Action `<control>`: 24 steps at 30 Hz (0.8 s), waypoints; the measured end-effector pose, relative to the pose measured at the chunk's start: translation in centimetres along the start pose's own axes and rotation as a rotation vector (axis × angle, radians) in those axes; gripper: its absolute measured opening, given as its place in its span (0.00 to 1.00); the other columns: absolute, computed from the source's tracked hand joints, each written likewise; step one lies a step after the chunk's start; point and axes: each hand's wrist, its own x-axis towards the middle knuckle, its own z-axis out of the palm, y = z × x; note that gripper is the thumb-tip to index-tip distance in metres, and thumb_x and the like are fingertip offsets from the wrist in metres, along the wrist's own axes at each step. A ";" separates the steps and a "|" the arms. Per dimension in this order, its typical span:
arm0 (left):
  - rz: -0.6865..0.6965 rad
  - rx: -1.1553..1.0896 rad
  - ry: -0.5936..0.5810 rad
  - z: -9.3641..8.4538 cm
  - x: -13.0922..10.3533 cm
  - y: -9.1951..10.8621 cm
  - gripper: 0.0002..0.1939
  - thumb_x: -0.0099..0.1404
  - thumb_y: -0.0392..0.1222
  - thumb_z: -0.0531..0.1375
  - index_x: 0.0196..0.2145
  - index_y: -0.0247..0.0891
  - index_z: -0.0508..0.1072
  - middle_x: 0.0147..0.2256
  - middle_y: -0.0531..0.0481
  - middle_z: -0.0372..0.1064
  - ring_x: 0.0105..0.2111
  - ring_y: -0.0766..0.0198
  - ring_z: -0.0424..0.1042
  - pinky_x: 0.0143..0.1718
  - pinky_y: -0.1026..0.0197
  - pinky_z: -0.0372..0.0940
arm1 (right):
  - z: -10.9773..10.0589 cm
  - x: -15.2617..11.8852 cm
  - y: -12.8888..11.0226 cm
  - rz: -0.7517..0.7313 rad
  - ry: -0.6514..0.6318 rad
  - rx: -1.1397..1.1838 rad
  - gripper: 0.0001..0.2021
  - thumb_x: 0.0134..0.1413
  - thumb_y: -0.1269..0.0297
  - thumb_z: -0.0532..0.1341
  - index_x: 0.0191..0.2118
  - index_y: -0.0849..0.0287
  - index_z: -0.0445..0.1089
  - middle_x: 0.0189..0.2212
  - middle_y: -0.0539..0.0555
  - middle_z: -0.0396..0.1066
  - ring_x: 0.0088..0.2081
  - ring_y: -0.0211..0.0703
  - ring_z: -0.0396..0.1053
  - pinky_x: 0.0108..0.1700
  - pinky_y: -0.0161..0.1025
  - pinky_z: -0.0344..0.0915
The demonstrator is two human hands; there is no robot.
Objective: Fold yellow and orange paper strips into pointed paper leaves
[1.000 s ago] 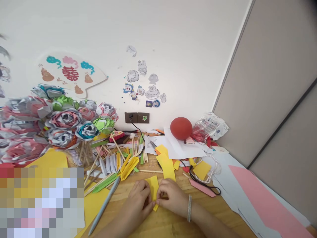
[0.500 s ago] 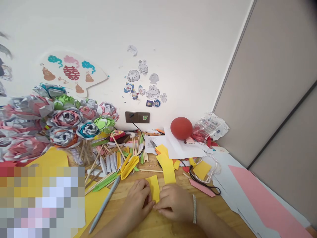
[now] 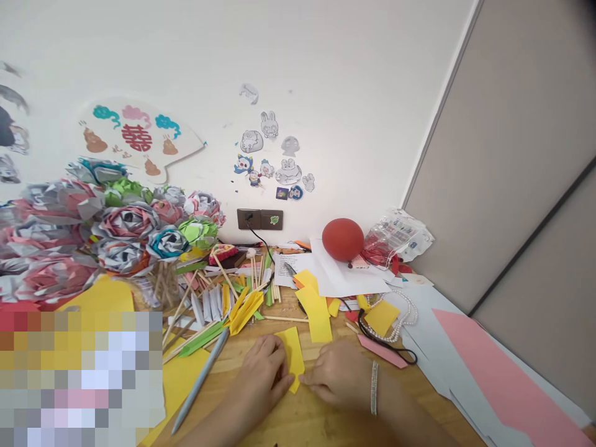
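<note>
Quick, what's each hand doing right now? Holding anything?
Left hand: closed, holding the yellow paper strip.
Right hand: fingers curled, fingertips by the strip's right edge; can't tell if they're gripping.

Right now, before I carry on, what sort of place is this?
Probably a craft workspace: a wooden table against a wall, with bunched paper flowers, thin wooden sticks, and a yellow paper strip at the left hand.

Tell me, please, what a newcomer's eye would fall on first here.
Probably the red balloon, right of the socket, standing out against the pale wall. The paper flowers massed at the left might come next, then the yellow strip under the left grip at front centre.
</note>
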 end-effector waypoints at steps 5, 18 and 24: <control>0.011 0.001 0.011 0.1 -0.1 -0.1 0.04 0.57 0.35 0.58 0.26 0.38 0.64 0.37 0.50 0.62 0.40 0.57 0.61 0.41 0.57 0.58 | -0.8 -0.2 0.3 0.089 0.065 -0.018 0.10 0.55 0.68 0.53 0.33 0.57 0.72 0.24 0.51 0.73 0.26 0.41 0.66 0.28 0.35 0.52; -0.053 0.190 0.211 0.6 -0.3 -2.0 0.05 0.58 0.42 0.58 0.29 0.39 0.66 0.37 0.46 0.65 0.41 0.52 0.64 0.43 0.49 0.62 | 0.4 0.1 -0.8 -0.091 0.008 0.173 0.12 0.60 0.66 0.52 0.40 0.53 0.73 0.28 0.47 0.75 0.28 0.36 0.69 0.26 0.33 0.52; 0.133 0.183 0.386 0.2 0.3 -3.4 0.13 0.63 0.35 0.49 0.43 0.39 0.68 0.45 0.45 0.68 0.47 0.54 0.65 0.50 0.49 0.62 | 1.0 0.5 -0.7 -0.148 0.061 0.198 0.07 0.55 0.67 0.57 0.33 0.54 0.73 0.26 0.46 0.74 0.28 0.37 0.67 0.29 0.34 0.54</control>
